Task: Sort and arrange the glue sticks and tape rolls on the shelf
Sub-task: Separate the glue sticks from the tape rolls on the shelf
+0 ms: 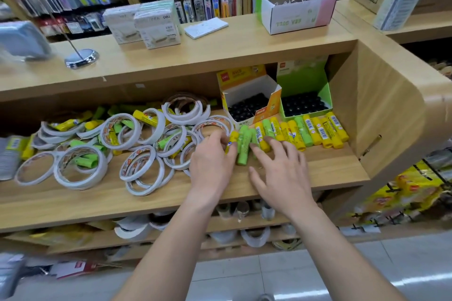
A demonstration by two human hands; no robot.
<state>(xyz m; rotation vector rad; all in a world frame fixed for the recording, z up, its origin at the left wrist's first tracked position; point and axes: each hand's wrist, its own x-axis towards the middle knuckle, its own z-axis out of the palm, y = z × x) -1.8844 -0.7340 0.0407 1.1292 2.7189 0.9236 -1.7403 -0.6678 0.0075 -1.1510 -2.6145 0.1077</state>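
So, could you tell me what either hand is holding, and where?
The right hand holds nothing; the left hand has fingertips on a yellow glue stick, grip unclear.

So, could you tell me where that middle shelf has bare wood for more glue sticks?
Bare wood: the shelf front between the right hand, glue stick row and side wall, and the front edge before the tape rolls. Left and centre are crowded; two boxes fill the back right.
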